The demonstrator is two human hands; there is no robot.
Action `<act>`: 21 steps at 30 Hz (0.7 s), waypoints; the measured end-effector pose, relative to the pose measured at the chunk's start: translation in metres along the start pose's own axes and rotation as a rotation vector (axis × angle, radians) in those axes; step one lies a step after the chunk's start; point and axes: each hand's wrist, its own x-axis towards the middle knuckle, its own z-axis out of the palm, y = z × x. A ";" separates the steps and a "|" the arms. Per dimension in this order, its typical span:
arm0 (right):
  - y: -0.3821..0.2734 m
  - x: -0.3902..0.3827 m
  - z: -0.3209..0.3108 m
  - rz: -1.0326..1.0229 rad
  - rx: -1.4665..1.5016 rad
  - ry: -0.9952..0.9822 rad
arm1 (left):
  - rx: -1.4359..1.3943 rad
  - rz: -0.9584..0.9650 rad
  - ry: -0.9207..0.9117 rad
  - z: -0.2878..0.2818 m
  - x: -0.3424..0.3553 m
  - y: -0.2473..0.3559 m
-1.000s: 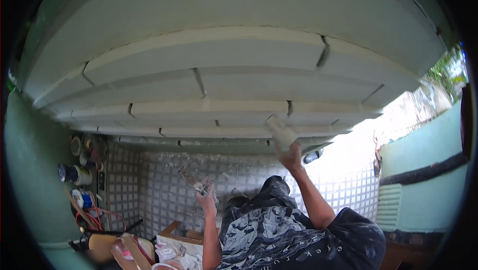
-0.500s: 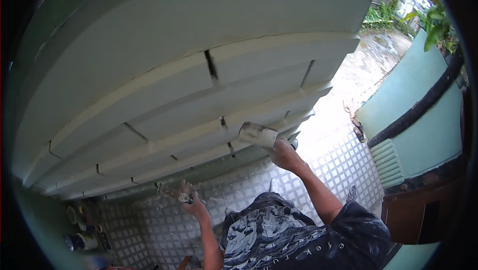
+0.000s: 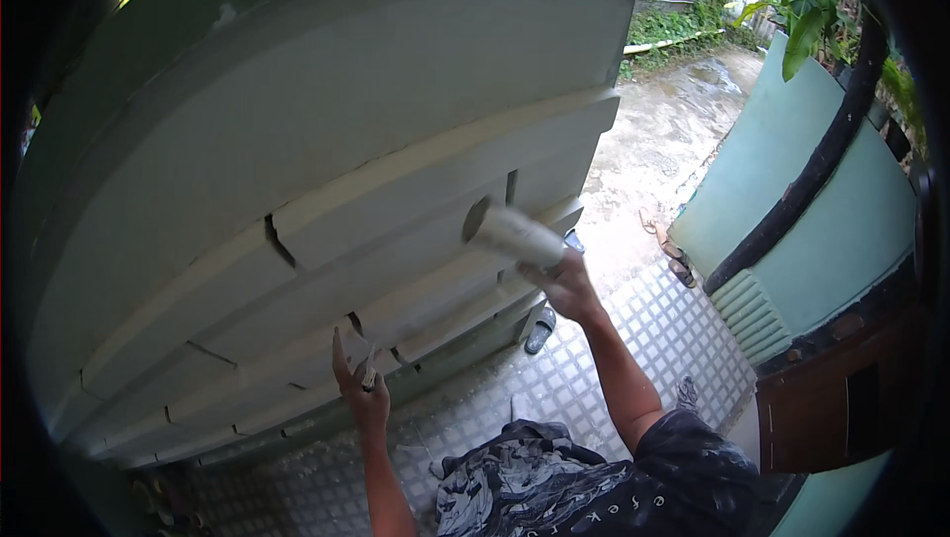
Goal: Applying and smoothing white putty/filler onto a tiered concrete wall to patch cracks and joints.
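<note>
In my right hand (image 3: 569, 290) is a white, tube-shaped container (image 3: 520, 235), tilted, its dark round end toward the wall; motion blurs it. That end overlaps the pale ledged wall (image 3: 426, 195) in view; whether it touches I cannot tell. Lower and to the left, my left hand (image 3: 364, 400) is up by the wall's lower ledges, one finger stretched upward. Its other fingers close on a small narrow tool (image 3: 370, 375) with a pale, blade-like tip, partly hidden by the hand. Dark vertical slots (image 3: 279, 240) cut into the ledges.
A grey sandal (image 3: 540, 330) lies at the wall's foot on the checkered tile floor (image 3: 653, 364). More footwear (image 3: 680, 268) lies near the mint-green wall (image 3: 792, 171) with its black band. A brown wooden piece (image 3: 821, 423) stands at right. Leaves (image 3: 804, 32) hang above.
My left hand has risen from above the floor to the wall's lower ledges, with the small tool. The container in my right hand has turned, showing its round end. The view has shifted.
</note>
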 end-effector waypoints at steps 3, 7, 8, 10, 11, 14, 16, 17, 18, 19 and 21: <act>-0.024 0.056 -0.062 -0.432 -0.485 0.602 | -0.111 -0.004 0.027 0.015 0.016 0.017; -0.050 0.156 -0.134 -0.802 -0.647 0.948 | 0.100 0.083 -0.017 0.027 0.019 -0.002; -0.050 0.179 -0.144 -0.795 -0.621 0.939 | 0.088 0.070 -0.019 0.030 0.019 -0.007; -0.045 0.219 -0.164 -0.818 -0.641 0.901 | 0.208 0.113 -0.070 0.030 0.020 0.002; -0.041 0.235 -0.169 -0.857 -0.709 0.863 | 0.267 0.129 -0.101 0.030 0.021 0.005; -0.033 0.243 -0.157 -0.727 -0.748 0.774 | 0.330 0.144 -0.112 0.032 0.021 0.001; -0.027 0.222 -0.151 -0.602 -0.897 0.782 | 0.325 0.147 -0.096 0.034 0.024 0.005; -0.027 0.204 -0.143 -0.514 -0.940 0.707 | 0.278 0.091 -0.084 0.035 0.026 0.015; -0.026 0.190 -0.136 -0.425 -0.974 0.629 | 0.235 0.032 -0.071 0.034 0.027 0.020; -0.026 0.180 -0.134 -0.426 -0.977 0.632 | 0.232 0.035 -0.072 0.035 0.027 0.020; -0.028 0.166 -0.136 -0.687 -0.929 0.557 | 0.201 0.010 -0.048 0.037 0.025 0.016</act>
